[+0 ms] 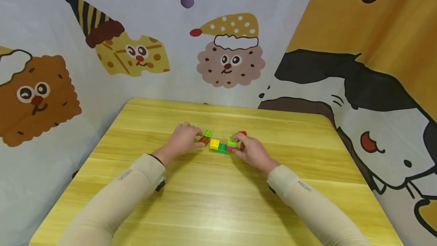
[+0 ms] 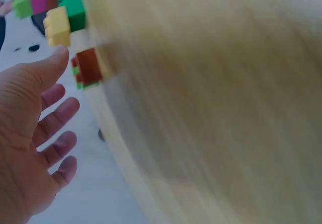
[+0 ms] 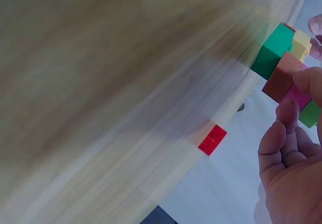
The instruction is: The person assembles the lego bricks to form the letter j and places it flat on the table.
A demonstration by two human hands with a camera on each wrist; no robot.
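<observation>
With thumb and finger, my right hand [image 1: 254, 153] pinches a stack of building blocks: light green [image 1: 231, 139] on pink [image 1: 230, 147], above a reddish-brown block [image 3: 279, 79] seen in the right wrist view. This stack stands at the right end of a dark green block [image 1: 222, 148]; a yellow block [image 1: 214, 144] sits at its left end. My left hand [image 1: 184, 139] is beside a separate brown block [image 1: 204, 140], its fingers spread and loosely bent. The left wrist view shows nothing between thumb and fingers there. Just behind the brown block is a light green block [image 1: 207, 133].
A red block [image 1: 242, 133] lies behind my right hand, near the table's far side. The wooden table [image 1: 205, 208] ends at a cartoon-printed cloth [image 1: 177, 86] hanging behind it and along the sides.
</observation>
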